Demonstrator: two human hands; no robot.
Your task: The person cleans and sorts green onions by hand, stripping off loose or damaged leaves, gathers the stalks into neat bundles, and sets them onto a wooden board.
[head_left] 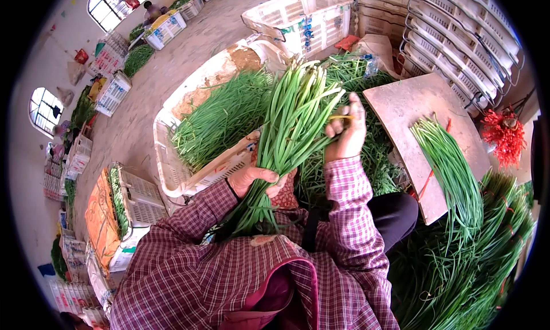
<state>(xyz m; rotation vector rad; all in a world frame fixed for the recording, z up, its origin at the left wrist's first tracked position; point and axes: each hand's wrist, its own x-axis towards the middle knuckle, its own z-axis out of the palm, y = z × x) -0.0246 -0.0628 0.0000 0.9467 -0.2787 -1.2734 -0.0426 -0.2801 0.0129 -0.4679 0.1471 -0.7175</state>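
Observation:
My left hand (252,180) is closed around the leafy lower part of a bunch of garlic chives (295,115). The bunch slants upward in front of my chest, its pale stem ends pointing away from me. Just right of those stems is my right hand (348,129), raised with fingers bent and pinching a thin yellow leaf (341,117). Behind the bunch, more loose chives (223,112) lie in a white plastic crate (163,149). A smaller bundle of chives (441,158) rests on a board (395,109) to my right, a red tie beside it.
Tied chive bundles (470,278) are heaped at the lower right. Red ties (505,138) hang near the right edge, below stacked white crates (458,32). Another crate (303,26) stands ahead. Loose green trimmings (372,158) cover the floor by my knee. Other people work along the far left wall.

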